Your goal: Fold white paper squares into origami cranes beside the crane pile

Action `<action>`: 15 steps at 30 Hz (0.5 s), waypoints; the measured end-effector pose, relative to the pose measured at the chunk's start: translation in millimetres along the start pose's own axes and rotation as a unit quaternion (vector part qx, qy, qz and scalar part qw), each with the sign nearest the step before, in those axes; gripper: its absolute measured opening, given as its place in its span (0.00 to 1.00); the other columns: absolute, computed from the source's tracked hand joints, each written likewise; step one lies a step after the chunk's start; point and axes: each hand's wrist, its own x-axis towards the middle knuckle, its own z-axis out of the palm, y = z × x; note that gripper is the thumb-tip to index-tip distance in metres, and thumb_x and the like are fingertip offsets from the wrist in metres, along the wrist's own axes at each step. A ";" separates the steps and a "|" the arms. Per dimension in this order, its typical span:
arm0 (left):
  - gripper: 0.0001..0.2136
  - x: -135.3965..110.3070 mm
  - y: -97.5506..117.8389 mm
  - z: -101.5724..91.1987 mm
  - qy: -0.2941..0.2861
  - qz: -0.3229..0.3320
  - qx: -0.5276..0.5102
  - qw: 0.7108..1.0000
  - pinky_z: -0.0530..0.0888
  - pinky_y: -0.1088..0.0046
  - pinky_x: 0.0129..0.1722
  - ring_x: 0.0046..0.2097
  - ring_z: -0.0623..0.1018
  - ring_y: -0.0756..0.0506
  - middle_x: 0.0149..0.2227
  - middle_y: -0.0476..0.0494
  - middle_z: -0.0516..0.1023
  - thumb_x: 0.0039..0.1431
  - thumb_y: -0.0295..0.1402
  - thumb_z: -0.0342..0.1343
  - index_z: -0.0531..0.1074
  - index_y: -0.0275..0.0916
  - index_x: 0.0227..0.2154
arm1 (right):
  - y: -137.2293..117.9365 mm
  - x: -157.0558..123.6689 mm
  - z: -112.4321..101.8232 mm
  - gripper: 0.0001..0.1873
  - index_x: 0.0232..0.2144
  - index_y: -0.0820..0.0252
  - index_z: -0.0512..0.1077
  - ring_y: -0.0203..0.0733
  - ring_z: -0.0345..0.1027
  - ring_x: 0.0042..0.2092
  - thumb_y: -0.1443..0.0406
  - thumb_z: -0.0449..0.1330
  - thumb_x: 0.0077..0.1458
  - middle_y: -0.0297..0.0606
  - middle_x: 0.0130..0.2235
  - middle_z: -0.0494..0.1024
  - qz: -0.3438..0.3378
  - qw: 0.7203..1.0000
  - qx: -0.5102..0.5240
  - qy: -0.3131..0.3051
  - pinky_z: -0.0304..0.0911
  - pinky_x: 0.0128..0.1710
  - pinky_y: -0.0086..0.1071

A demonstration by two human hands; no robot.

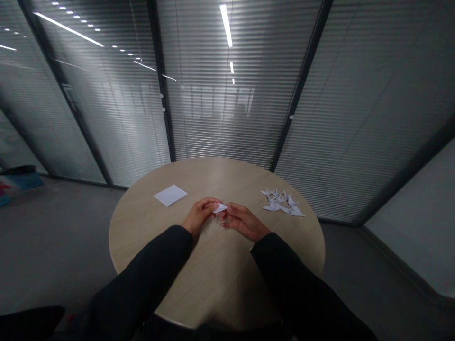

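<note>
- The work in hand looks like a folding step: a small folded white paper (221, 208) is held between the two hands, above the middle of the desk (220, 173).
- The left hand (201, 216) has its fingers curled in, pinching the paper's left end.
- The right hand (246, 220) grips the other end with thumb and fingertips, its remaining fingers bent beneath.
- Both hands are thus narrowed on one piece; whether a crease is being pressed or a flap opened cannot be told, since fingers cover much of it.
- A flat white sheet (170, 195) lies to the left, apart from the hands.
- A cluster of folded white pieces (274, 206) rests to the right, also untouched.
- The next move seems to call for one hand steadying the paper while the other applies light, exact fingertip pressure along an edge.
</note>
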 end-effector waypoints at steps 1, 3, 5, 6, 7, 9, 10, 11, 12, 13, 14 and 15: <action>0.18 -0.2 -0.1 0.4 -0.003 -0.002 -0.002 1.000 0.63 0.76 0.25 0.25 0.70 0.52 0.25 0.46 0.76 0.42 0.42 0.67 0.75 0.33 0.32 | -0.2 0.1 0.7 0.13 0.31 0.63 0.73 0.38 0.70 0.36 0.59 0.68 0.48 0.37 0.32 0.75 -0.002 1.000 -0.003 0.002 0.67 0.39 0.35; 0.18 -0.5 -0.4 1.4 -0.010 -0.004 -0.005 1.000 0.64 0.76 0.25 0.25 0.70 0.52 0.25 0.46 0.76 0.43 0.42 0.67 0.75 0.33 0.32 | -0.6 0.2 2.3 0.13 0.31 0.62 0.73 0.38 0.70 0.36 0.59 0.68 0.47 0.37 0.32 0.75 -0.007 1.000 -0.011 0.009 0.67 0.39 0.35; 0.18 -0.6 -0.7 2.1 -0.013 -0.005 -0.006 1.000 0.64 0.76 0.25 0.25 0.70 0.52 0.25 0.46 0.76 0.43 0.42 0.66 0.75 0.33 0.33 | -1.1 0.3 3.5 0.14 0.31 0.62 0.73 0.38 0.70 0.36 0.58 0.69 0.46 0.36 0.32 0.75 -0.015 1.000 -0.018 0.017 0.67 0.39 0.35; 0.18 -0.5 -0.9 2.3 -0.013 -0.005 -0.005 1.000 0.64 0.76 0.26 0.25 0.70 0.52 0.25 0.46 0.76 0.44 0.41 0.66 0.75 0.33 0.34 | -1.4 0.4 3.9 0.14 0.31 0.61 0.73 0.38 0.70 0.36 0.58 0.69 0.46 0.36 0.32 0.75 -0.020 0.999 -0.024 0.023 0.67 0.39 0.35; 0.18 -0.4 -1.1 2.4 -0.009 -0.004 -0.002 1.000 0.65 0.76 0.26 0.25 0.71 0.52 0.26 0.46 0.76 0.44 0.41 0.65 0.75 0.33 0.35 | -1.7 0.4 4.2 0.14 0.31 0.61 0.73 0.38 0.70 0.36 0.57 0.68 0.46 0.36 0.32 0.76 -0.025 0.999 -0.030 0.029 0.67 0.40 0.35; 0.18 -0.1 -1.6 2.2 0.010 0.004 0.017 1.000 0.66 0.75 0.27 0.27 0.72 0.50 0.27 0.46 0.76 0.44 0.40 0.65 0.74 0.34 0.36 | -2.0 0.5 4.5 0.14 0.30 0.60 0.73 0.39 0.71 0.37 0.57 0.68 0.45 0.37 0.33 0.76 -0.035 0.997 -0.046 0.049 0.67 0.41 0.36; 0.17 0.1 -1.8 1.9 0.028 0.013 0.034 0.999 0.67 0.74 0.29 0.28 0.72 0.50 0.28 0.46 0.76 0.44 0.40 0.65 0.73 0.35 0.35 | -2.1 0.6 4.7 0.14 0.30 0.60 0.73 0.39 0.71 0.38 0.57 0.68 0.45 0.37 0.34 0.77 -0.038 0.996 -0.056 0.060 0.67 0.41 0.36; 0.16 0.2 -2.0 1.5 0.050 0.027 0.058 0.997 0.68 0.74 0.30 0.29 0.72 0.50 0.28 0.46 0.75 0.43 0.39 0.64 0.72 0.36 0.34 | -2.1 0.8 5.1 0.14 0.29 0.59 0.73 0.40 0.71 0.39 0.57 0.68 0.45 0.37 0.35 0.77 -0.040 0.994 -0.065 0.072 0.66 0.42 0.36; 0.15 0.3 -2.2 0.9 0.075 0.044 0.085 0.993 0.68 0.74 0.31 0.30 0.72 0.49 0.28 0.47 0.75 0.43 0.38 0.64 0.71 0.36 0.33 | -2.1 1.0 5.6 0.14 0.29 0.59 0.73 0.40 0.71 0.40 0.57 0.69 0.44 0.37 0.36 0.77 -0.043 0.993 -0.074 0.083 0.66 0.43 0.35; 0.13 0.3 -2.5 0.2 0.096 0.060 0.116 0.987 0.68 0.74 0.32 0.31 0.72 0.49 0.28 0.48 0.74 0.43 0.37 0.64 0.71 0.37 0.31 | -1.9 1.3 6.2 0.14 0.29 0.59 0.73 0.40 0.71 0.40 0.57 0.69 0.44 0.37 0.36 0.77 -0.046 0.991 -0.082 0.094 0.66 0.43 0.35; 0.12 0.2 -2.9 -0.5 0.110 0.073 0.146 0.981 0.68 0.74 0.33 0.31 0.72 0.49 0.28 0.48 0.73 0.44 0.37 0.63 0.70 0.37 0.29 | -1.7 1.7 6.9 0.14 0.29 0.59 0.73 0.41 0.71 0.40 0.57 0.69 0.43 0.37 0.36 0.77 -0.050 0.989 -0.090 0.104 0.66 0.44 0.36; 0.10 0.1 -3.3 -1.1 0.114 0.082 0.173 0.975 0.67 0.74 0.33 0.31 0.71 0.49 0.28 0.49 0.73 0.45 0.37 0.62 0.70 0.37 0.28 | -1.4 2.2 7.6 0.14 0.29 0.59 0.73 0.41 0.71 0.40 0.57 0.69 0.43 0.37 0.36 0.77 -0.054 0.987 -0.096 0.114 0.67 0.44 0.36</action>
